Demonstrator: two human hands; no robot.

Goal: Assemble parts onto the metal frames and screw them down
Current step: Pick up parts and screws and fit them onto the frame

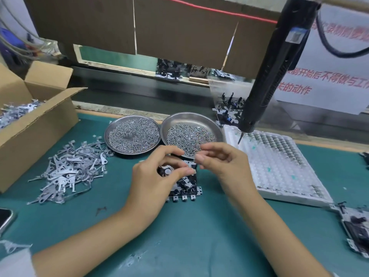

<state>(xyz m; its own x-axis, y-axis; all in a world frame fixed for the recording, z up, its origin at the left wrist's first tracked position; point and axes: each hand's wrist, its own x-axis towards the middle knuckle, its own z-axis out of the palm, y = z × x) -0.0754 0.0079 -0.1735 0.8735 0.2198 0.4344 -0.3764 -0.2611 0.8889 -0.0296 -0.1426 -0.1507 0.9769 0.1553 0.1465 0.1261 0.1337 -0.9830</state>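
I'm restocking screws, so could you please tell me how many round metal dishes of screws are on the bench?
2. One round steel dish sits behind the left hand; the other round steel dish overlaps its right edge, behind the right hand. None seems hidden.

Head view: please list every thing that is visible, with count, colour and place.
round steel dishes of small screws: two, silver, centre, behind the hands
flat stamped metal levers: loose pile, grey, left on the green mat
open cardboard box: one, brown, far left, holds more metal parts
metal frame with black parts: one, silver and black, under the hands
white plastic parts tray: one, right of the dishes
hanging electric screwdriver: one, black, above the tray
left hand: fingers curled over the frame
right hand: blurred, fingertips near left hand's
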